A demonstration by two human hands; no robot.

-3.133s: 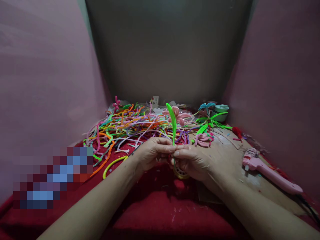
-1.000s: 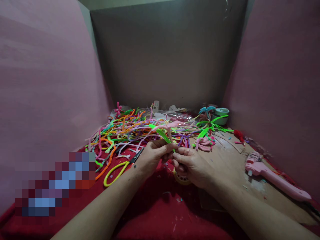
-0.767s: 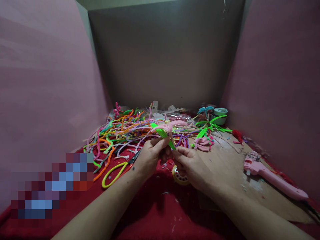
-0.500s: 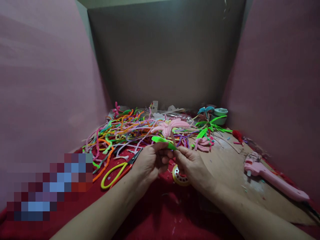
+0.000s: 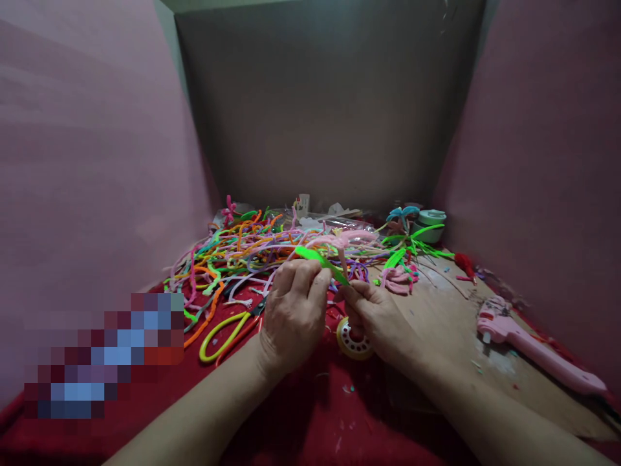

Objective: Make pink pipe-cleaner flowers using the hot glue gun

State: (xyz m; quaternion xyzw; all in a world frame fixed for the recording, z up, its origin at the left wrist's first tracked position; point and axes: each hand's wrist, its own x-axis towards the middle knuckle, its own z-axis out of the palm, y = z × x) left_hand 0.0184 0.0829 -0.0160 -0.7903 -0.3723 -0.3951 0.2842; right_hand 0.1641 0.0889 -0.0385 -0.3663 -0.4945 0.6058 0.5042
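A pink pipe-cleaner flower [image 5: 342, 241] stands above my hands, its stem running down into my right hand [image 5: 376, 315]. The thumb and fingers of that hand pinch the stem together with the lower end of a bright green fuzzy leaf [image 5: 334, 266]. My left hand [image 5: 297, 304] has its back toward me, fingers curled closed against the leaf's underside; its fingertips are partly hidden. Below the right hand lies a yellow tape roll [image 5: 353, 338], partly covered by the fingers. Scissors with yellow and red handles [image 5: 224, 336] rest left of my left hand.
Tangled colourful pipe cleaners [image 5: 233, 249] spread across the back left. A pink glue gun [image 5: 538, 353] lies on a brown board [image 5: 436, 330] at right. Green leaf pieces [image 5: 414, 246] and a lidded jar [image 5: 431, 225] sit at the back right. Red cloth [image 5: 291, 421] covers the front.
My left hand has turned over, so its back now faces me, and the leaf tip has risen. The flower has tilted and shifted slightly right. My right hand keeps its pinch.
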